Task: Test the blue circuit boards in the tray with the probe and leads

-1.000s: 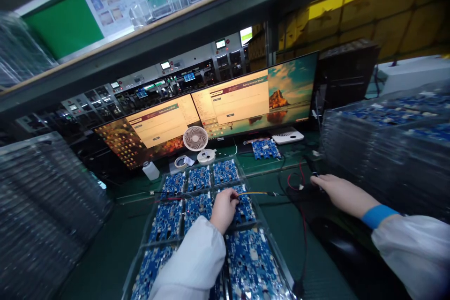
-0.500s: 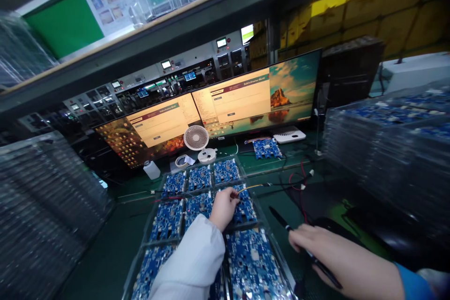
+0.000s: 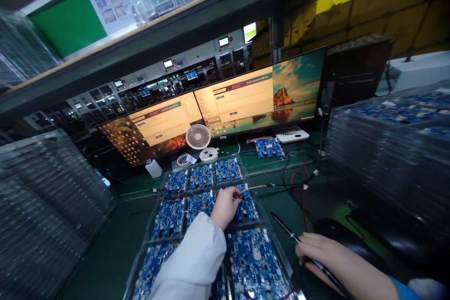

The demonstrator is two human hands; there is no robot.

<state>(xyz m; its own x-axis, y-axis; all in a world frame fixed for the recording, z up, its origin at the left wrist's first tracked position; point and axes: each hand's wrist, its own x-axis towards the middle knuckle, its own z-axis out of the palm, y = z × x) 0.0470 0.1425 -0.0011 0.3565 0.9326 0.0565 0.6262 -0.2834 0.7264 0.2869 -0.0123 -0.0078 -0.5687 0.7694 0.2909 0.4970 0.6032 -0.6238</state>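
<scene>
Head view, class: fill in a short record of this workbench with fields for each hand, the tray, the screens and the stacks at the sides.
left hand: rests on a blue circuit board in the tray, at the end of a thin yellow wire
right hand: holds a slim black pen-like tool
tray: clear, holds rows of blue boards
screens: two monitors side by side, lit
stacks: clear trays left; trays with blue boards right
also: small white fan

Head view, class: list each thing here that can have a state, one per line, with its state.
Left monitor: on, window open.
Right monitor: on, window open.
Desk fan: upright; spinning cannot be told.
Tray of circuit boards: filled.
Left hand: on a board, at a wire.
Right hand: gripping black pen.
</scene>
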